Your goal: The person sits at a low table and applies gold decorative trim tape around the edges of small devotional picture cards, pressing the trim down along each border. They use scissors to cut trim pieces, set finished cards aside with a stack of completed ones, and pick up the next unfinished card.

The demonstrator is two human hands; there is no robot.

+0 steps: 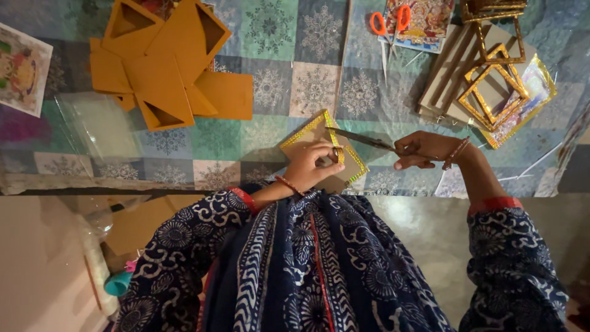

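Note:
My left hand (311, 165) grips a square brown card frame (307, 134) edged with shiny gold tape, held tilted above the patterned cloth. My right hand (424, 149) is closed around the handles of a pair of dark scissors (362, 139). The blades point left and lie across the frame's upper right edge. Both wrists wear thin bead bracelets, and dark blue patterned sleeves cover my arms.
A heap of plain brown card frames (163, 67) lies at the upper left. Gold-trimmed frames (491, 92) are stacked at the upper right. Orange-handled scissors (388, 27) rest on a printed picture (430, 18). Another picture (21, 67) sits at the left edge, clear plastic sheet (98, 123) nearby.

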